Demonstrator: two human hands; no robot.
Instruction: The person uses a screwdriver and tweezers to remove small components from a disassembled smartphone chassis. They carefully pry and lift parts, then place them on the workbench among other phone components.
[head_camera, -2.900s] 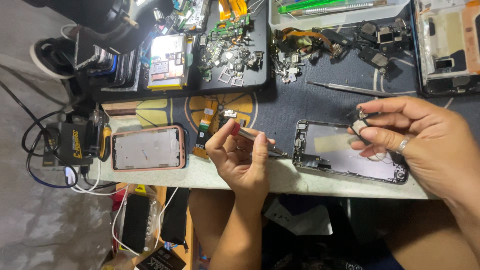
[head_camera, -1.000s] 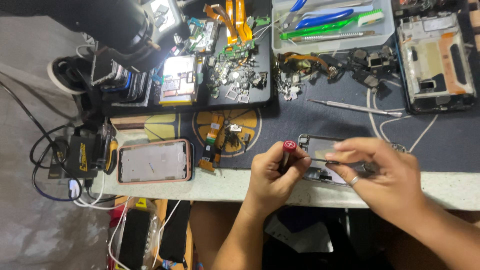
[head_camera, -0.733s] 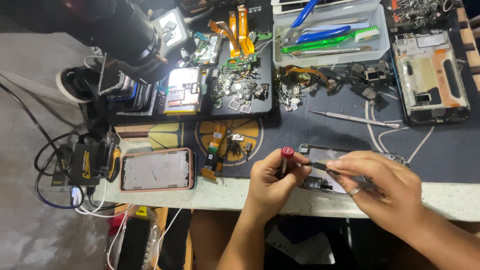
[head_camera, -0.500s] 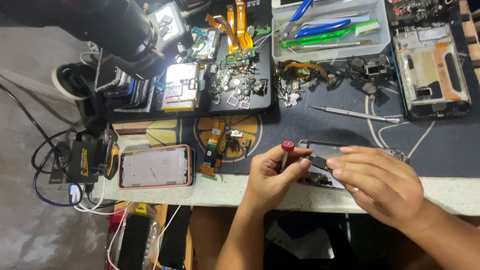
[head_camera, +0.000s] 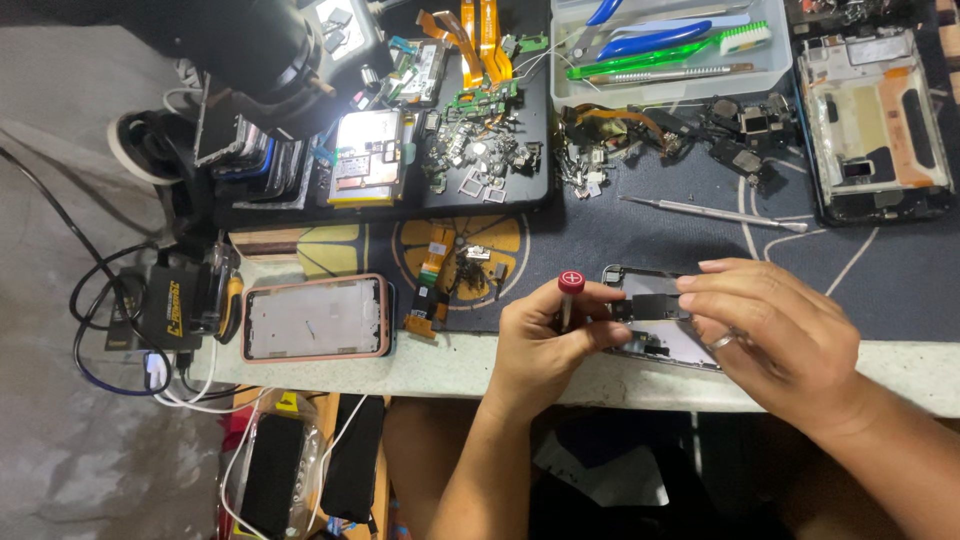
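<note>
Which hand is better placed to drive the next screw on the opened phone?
Probably the left hand: it already grips the red-capped screwdriver upright over the opened phone. The right hand rests on the phone, steadying it.

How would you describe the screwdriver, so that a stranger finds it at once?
Start at the table's pale front edge. At its middle, the left hand holds a small screwdriver upright. Its round red cap with a white cross marks it out.
</note>
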